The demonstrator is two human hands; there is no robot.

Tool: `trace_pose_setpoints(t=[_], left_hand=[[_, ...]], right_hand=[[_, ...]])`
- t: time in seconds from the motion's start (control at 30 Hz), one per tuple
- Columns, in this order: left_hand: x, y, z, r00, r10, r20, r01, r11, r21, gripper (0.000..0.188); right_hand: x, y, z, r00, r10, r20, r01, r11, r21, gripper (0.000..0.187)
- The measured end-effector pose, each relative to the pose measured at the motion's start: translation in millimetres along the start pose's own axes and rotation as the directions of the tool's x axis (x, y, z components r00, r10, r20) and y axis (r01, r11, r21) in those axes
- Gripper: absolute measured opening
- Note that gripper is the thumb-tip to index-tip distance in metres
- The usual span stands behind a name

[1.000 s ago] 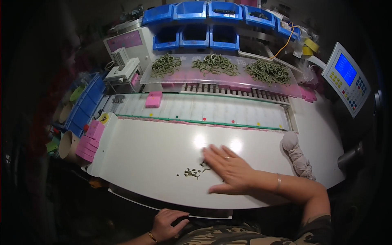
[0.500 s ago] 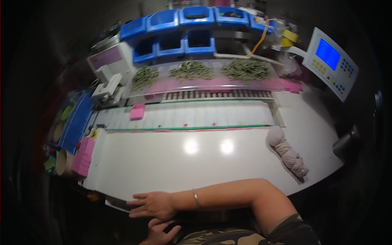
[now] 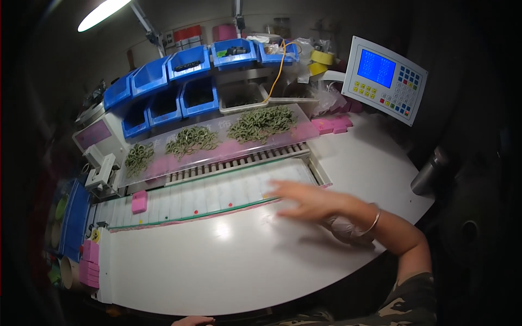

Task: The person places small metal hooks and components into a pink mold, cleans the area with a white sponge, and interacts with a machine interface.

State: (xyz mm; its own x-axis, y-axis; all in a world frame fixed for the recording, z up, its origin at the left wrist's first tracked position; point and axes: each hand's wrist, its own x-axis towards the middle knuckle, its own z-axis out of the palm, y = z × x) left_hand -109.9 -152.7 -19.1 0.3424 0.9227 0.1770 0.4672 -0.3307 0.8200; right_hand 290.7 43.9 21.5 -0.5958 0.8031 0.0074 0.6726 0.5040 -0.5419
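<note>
Cloth bundle (image 3: 346,231) slants lengthwise near-right under right hand's (image 3: 311,201) spread grip; left hand's (image 3: 193,321) unclear.

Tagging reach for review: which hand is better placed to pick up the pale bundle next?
Right, probably: the right hand is open near the bundle; the left hand barely shows at the lower edge.

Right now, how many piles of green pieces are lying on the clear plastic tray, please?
3. On the tray, there is a left pile, a middle pile and a right pile, the largest. No other pile seems hidden there.
</note>
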Motion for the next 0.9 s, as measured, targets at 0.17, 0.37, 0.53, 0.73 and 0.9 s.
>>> trace_pose_setpoints(t=[0.17, 0.37, 0.53, 0.73, 0.9], left_hand=[[74.6, 15.9, -9.1, 0.935, 0.352, 0.047, -0.355, 0.927, 0.120, 0.015], [198.0, 7.2, 31.4, 0.893, 0.408, 0.190, -0.447, 0.851, 0.277, 0.036], [309.7, 3.9, 103.8, 0.832, 0.506, 0.228, -0.554, 0.733, 0.393, 0.052], [418.7, 31.7, 189.4, 0.942, 0.125, 0.312, -0.300, 0.733, 0.611, 0.058], [481.1, 40.3, 216.6, 0.929, 0.088, 0.359, -0.309, 0.719, 0.623, 0.057]], right_hand=[[-103.3, 153.4, -40.5, 0.738, 0.556, -0.382, -0.623, 0.779, -0.070, 0.054], [-125.7, 213.0, -21.1, 0.467, 0.681, -0.563, -0.837, 0.546, -0.033, 0.063], [-96.8, 238.7, -32.2, 0.391, 0.600, -0.698, -0.838, 0.546, 0.000, 0.068], [-73.2, 288.6, -53.7, 0.247, 0.501, -0.829, -0.834, 0.545, 0.081, 0.071], [-48.5, 308.0, -73.2, 0.180, 0.553, -0.813, -0.801, 0.562, 0.205, 0.071]])
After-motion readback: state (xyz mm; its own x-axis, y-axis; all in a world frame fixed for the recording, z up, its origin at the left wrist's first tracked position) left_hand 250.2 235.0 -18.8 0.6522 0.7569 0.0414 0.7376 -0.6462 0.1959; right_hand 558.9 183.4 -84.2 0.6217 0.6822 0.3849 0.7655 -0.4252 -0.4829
